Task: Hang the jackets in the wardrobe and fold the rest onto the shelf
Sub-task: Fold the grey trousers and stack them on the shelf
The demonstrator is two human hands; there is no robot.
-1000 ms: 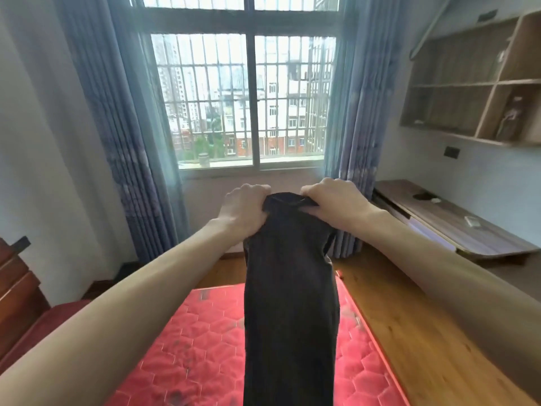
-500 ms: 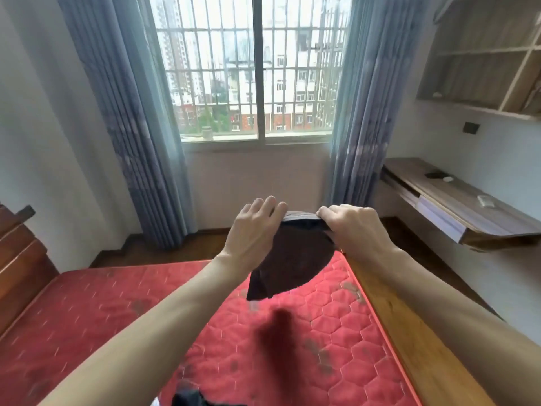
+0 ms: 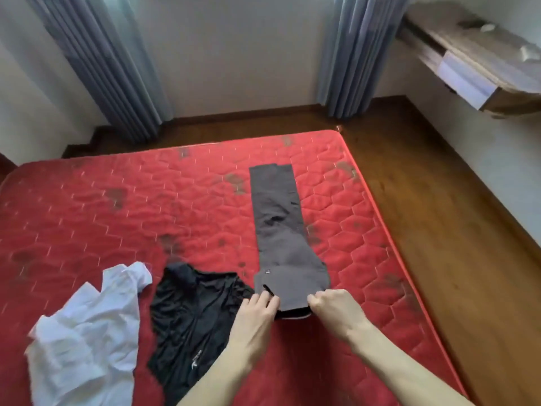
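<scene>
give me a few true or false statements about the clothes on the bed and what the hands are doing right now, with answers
1. The grey trousers lie stretched out flat on the red mattress. True.
2. Both hands are at the waist end of the trousers. True: the left hand and right hand hold that near end.
3. The white shirt is folded neatly. False: it lies crumpled at the near left.
4. The black jacket lies to the right of the trousers. False: it lies to their left, between them and the white shirt.
5. The trousers hang off the mattress edge. False: they lie fully on it.
</scene>
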